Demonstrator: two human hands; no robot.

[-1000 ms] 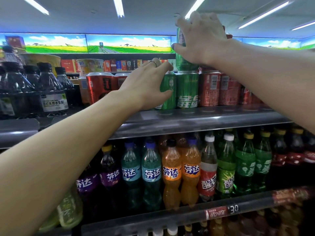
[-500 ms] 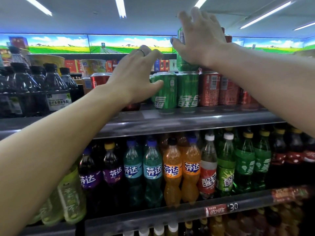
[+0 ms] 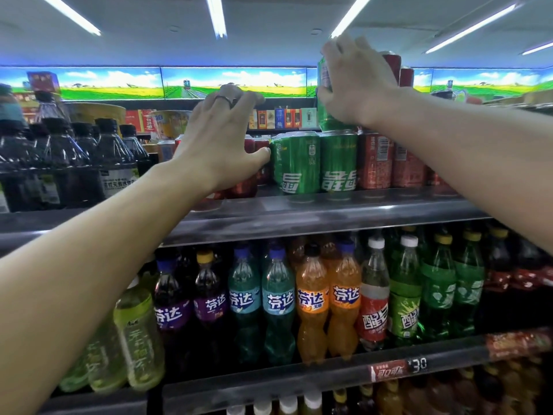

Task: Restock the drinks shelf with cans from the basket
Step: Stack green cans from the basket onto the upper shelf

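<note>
On the upper metal shelf [image 3: 329, 215] two green cans [image 3: 299, 163] stand side by side in the front row, with red cans [image 3: 377, 160] to their right. My left hand [image 3: 221, 139], a ring on one finger, hovers with spread fingers just left of the green cans; its thumb tip is at the leftmost can's side and it holds nothing. My right hand [image 3: 356, 85] grips a second-layer green can [image 3: 326, 122] that stands on top of the front-row cans, with fingers over its top and thumb on its left side. The basket is out of view.
Dark bottles [image 3: 74, 163] fill the shelf's left end, and more red cans [image 3: 245, 187] sit under my left hand. Stacked red cans [image 3: 392, 64] stand behind my right hand. The lower shelf holds several coloured soda bottles [image 3: 311, 298].
My left hand has let go of the leftmost green can on the shelf, drawn a little left and spread its fingers. My right hand stays on the top green can.
</note>
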